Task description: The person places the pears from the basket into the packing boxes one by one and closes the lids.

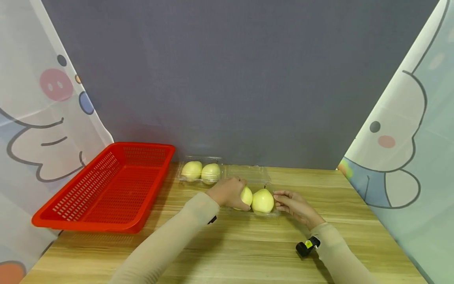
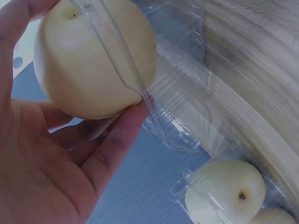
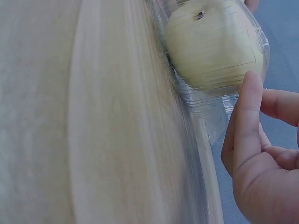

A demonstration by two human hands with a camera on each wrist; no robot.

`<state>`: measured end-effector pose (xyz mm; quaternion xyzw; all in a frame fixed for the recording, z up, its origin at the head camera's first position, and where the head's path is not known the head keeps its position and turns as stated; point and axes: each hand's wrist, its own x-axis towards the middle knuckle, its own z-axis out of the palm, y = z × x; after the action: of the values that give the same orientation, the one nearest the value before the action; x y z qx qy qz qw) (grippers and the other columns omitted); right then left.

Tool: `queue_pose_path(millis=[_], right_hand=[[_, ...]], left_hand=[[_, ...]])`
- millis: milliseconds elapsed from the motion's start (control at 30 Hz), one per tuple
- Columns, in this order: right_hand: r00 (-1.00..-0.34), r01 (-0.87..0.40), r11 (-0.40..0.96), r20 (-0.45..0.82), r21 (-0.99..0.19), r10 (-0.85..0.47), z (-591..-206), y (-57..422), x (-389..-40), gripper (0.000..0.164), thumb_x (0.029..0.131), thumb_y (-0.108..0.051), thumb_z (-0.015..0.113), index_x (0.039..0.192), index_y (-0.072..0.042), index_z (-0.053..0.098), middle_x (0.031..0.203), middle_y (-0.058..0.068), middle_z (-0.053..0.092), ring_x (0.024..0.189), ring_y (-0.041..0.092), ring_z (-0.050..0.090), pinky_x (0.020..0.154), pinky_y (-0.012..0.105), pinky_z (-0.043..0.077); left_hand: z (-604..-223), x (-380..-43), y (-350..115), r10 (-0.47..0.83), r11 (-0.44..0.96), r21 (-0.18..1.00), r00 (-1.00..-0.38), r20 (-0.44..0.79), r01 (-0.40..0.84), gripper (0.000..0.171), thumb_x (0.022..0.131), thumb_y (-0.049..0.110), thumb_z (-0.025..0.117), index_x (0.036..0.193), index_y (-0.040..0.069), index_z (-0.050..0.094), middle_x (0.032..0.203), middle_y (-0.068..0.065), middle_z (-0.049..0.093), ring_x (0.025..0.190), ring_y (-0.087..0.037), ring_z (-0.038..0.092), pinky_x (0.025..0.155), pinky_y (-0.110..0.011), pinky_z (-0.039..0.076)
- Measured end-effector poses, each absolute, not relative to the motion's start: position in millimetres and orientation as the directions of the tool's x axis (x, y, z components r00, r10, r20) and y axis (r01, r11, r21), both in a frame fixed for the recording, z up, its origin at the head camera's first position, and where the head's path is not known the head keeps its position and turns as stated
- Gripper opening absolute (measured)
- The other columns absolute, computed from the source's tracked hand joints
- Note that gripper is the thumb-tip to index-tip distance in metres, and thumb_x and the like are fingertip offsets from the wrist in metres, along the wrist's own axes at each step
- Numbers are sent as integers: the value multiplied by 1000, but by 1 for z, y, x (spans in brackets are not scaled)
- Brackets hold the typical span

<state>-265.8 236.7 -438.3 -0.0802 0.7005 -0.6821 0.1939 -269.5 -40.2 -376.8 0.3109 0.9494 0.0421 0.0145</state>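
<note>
My left hand [image 1: 228, 191] grips a pale yellow pear [image 1: 246, 196], its fingers curled round the fruit. That pear sits in the left half of a clear plastic box [image 1: 248, 173], whose lid lies folded open toward the back wall. Beside it, in the right half, is another pear [image 1: 263, 201] with its stem up. At the box's right end my right hand [image 1: 296, 207] pinches the wall between thumb and fingers. In the left wrist view, the held pear [image 2: 98, 60] overlaps the box's clear edge [image 2: 126, 70]. The right wrist view shows fingertips [image 3: 252, 81] right at the box wall.
Behind and left of my hands stands a second clear box [image 1: 217, 159] holding two pears [image 1: 192, 171]. A red plastic basket [image 1: 142, 215] is at the left of the wooden table [image 1: 227, 244]. A grey wall [image 1: 234, 79] rises behind the table.
</note>
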Motion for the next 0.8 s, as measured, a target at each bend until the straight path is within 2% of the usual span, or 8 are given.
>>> queue_pose_path(millis=[267, 467, 633, 733, 800], right_hand=[[-919, 160, 54, -169, -986, -358, -438, 235, -267, 45, 103, -8, 54, 137, 17, 37, 107, 11, 57, 87, 11, 62, 77, 21, 56], [-917, 158, 55, -167, -986, -361, -438, 235, -266, 46, 103, -8, 55, 137, 17, 37, 107, 11, 56, 86, 11, 61, 77, 21, 56], [-917, 158, 45, -164, -986, -363, -439, 236, -266, 47, 103, -8, 56, 138, 17, 37, 107, 10, 57, 86, 11, 62, 77, 21, 56], [-919, 156, 45, -162, -987, -360, -440, 235, -266, 48, 103, -8, 56, 138, 17, 37, 106, 10, 57, 86, 11, 62, 77, 21, 56], [-920, 154, 48, -161, -987, -357, -440, 235, -266, 48, 103, -8, 56, 138, 17, 37, 106, 10, 57, 86, 11, 61, 78, 22, 56]], left_hand=[[-376, -268, -38, 561, 826, 76, -827, -36, 558, 88, 75, 61, 77, 141, 6, 55, 119, -7, 64, 96, -19, 63, 71, -35, 54], [-375, -266, -37, 560, 828, 61, -827, -48, 557, 85, 75, 60, 77, 138, 7, 57, 107, -2, 65, 84, -13, 57, 68, -34, 51], [-376, -265, -35, 531, 847, 87, -842, -91, 525, 89, 76, 59, 77, 145, 8, 51, 122, -6, 62, 99, -20, 62, 78, -41, 54], [-377, -265, -34, 513, 857, 125, -850, -121, 500, 91, 77, 55, 79, 148, 7, 47, 126, -8, 59, 102, -21, 61, 78, -40, 54], [-377, -265, -33, 505, 860, 157, -853, -134, 485, 89, 77, 52, 81, 146, 7, 48, 122, -7, 59, 98, -20, 59, 74, -36, 54]])
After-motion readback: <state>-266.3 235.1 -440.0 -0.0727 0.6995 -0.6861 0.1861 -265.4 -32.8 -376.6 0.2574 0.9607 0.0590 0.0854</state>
